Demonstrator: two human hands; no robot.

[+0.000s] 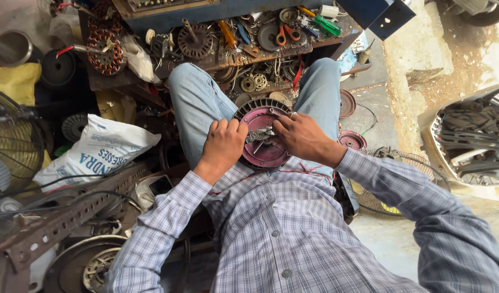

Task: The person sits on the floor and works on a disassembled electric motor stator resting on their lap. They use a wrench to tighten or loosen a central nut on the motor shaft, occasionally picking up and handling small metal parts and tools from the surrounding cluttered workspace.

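A round maroon fan-motor housing point(266, 153) with a ribbed grey rim rests in my lap between my jeans-clad knees. My left hand point(223, 145) grips its left edge, fingers curled over the rim. My right hand point(301, 135) lies on its right side, fingers reaching to a small metal part point(259, 133) at the hub. Whether the right hand pinches that part cannot be told.
A cluttered workbench point(233, 54) ahead holds copper-wound stators point(104, 51), gears, pliers and screwdrivers. Two more maroon covers point(351, 140) lie right of my knee. A white sack point(95, 152) and a fan guard point(10, 146) sit left; a perforated metal bar point(70, 214) lies lower left.
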